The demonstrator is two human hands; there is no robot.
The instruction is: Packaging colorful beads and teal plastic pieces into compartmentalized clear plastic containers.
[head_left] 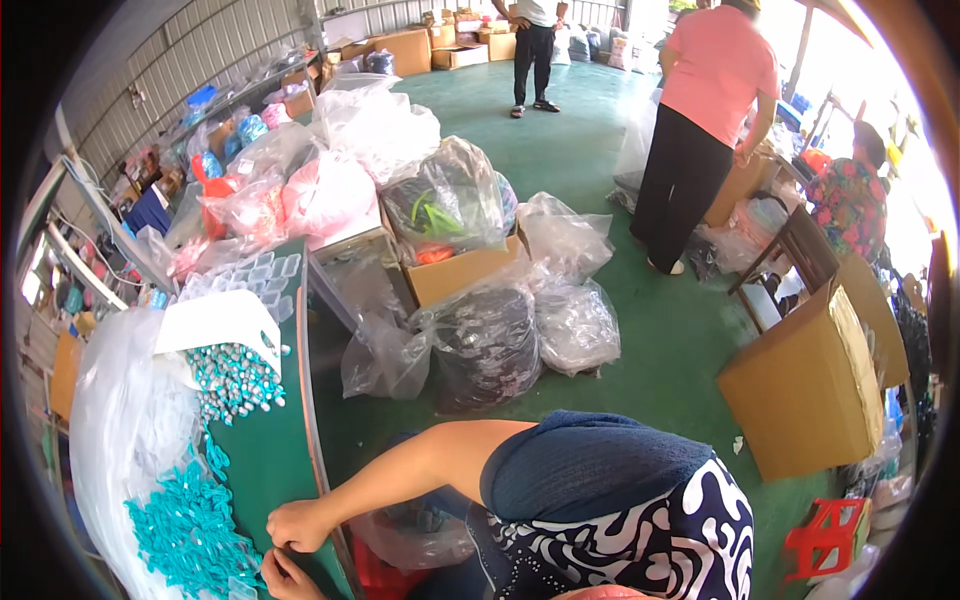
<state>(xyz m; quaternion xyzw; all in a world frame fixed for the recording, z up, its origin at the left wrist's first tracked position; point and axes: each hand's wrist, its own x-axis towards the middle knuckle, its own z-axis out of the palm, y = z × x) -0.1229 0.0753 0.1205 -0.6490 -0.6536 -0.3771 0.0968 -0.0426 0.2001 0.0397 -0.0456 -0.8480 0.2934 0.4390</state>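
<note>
Nearest the lens sat the wearer's own patterned top and blue sleeve, with one forearm reaching across toward the green desk [270,450].

Left hand [283,577] lay at the desk's near corner, low in the frame, fingers curled; whether it pinched anything could not be told, since the frame edge cut it off. Right hand [297,524] sat just above it on the desk edge, knuckles up, closed loosely; its grip was hidden too.

Teal pieces [188,535] lay in a loose heap just beside both hands, on the desk's near end. Judged small, thin moulded plastic: light, fairly stiff, slick, apt to scatter or tangle. Best taken one at a time between fingertip and thumb, at an edge, not scooped.

Farther up the desk from that heap: a second pile of teal-and-silver small parts [232,378], partly under a white card sheet [218,318]. Beyond that, clear blister trays [262,272], flimsy-looking.

Left of the heap, a big clear plastic bag [115,420] slumped over the desk side.

Right of the desk, on the green floor [660,340]: bagged goods and an open cardboard box [465,270]. Well beyond, a person in a pink shirt [715,70] stood, back turned.
</note>
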